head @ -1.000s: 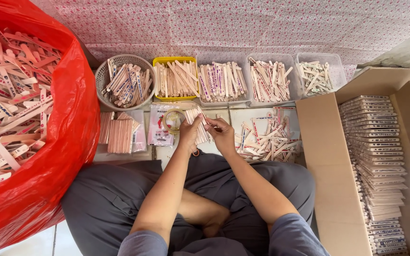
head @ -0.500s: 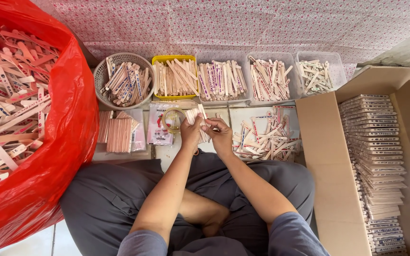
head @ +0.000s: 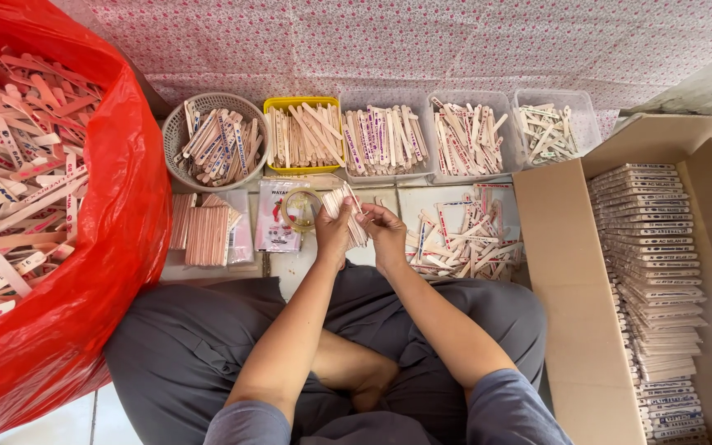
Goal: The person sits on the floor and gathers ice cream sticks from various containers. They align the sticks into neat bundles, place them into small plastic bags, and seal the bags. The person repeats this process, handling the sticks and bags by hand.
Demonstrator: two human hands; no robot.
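grip: my left hand point(head: 333, 233) wraps a fanned bundle of sticks point(head: 346, 211); my right hand point(head: 386, 231) pinches its near edge.
bundle: above my lap, just beside the tape roll point(head: 300, 209).
around: loose sticks point(head: 463, 241) right, cardboard box point(head: 566, 272) beyond, red bag point(head: 96, 247) left.

Grey trousers, blue-grey short sleeves.

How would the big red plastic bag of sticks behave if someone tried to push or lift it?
The red bag looks thin and floppy, so it would probably sag rather than slide. Heaped with flat wooden sticks, it is likely heavy. Its open mouth suggests sticks could spill if tipped.
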